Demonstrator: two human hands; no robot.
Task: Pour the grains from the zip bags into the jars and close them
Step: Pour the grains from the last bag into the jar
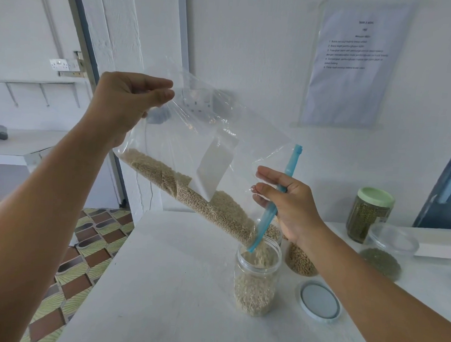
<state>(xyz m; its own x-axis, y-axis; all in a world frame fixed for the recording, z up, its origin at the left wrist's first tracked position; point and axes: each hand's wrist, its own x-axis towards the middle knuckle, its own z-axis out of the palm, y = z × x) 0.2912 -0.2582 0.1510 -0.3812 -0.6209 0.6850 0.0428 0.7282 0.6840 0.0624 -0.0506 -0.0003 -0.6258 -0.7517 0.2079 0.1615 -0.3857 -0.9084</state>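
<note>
1. nearest on the white table (162, 284), a loose pale lid (320, 301) lies flat just right of the open jar (257, 278); it looks like that jar's cap, waiting for the closing step.
2. the open jar stands upright, roughly half filled with pale grains, and a stream of grains is falling into its mouth, so the pouring step is in hand.
3. the zip bag (194, 143) hangs tilted above the jar, its blue zip strip (272, 209) at the low end with its corner dipping into the jar's mouth; plenty of grain still sits along the bag's lower edge.
4. the right hand (290, 207) grips the zip strip between its fingers, steering the opening; the left hand (129, 102) pinches the bag's raised far corner.
5. next, i judge, the left hand should lift higher to drain the rest, keeping the corner inside the rim, then the lid goes on.
6. behind, a jar of tan grains (299, 259) stands close to the right wrist and could be knocked.
7. farther right: a clear tub (388, 253) of green grains and a capped green-lidded jar (369, 216).
8. a printed sheet (353, 60) hangs on the wall.
</note>
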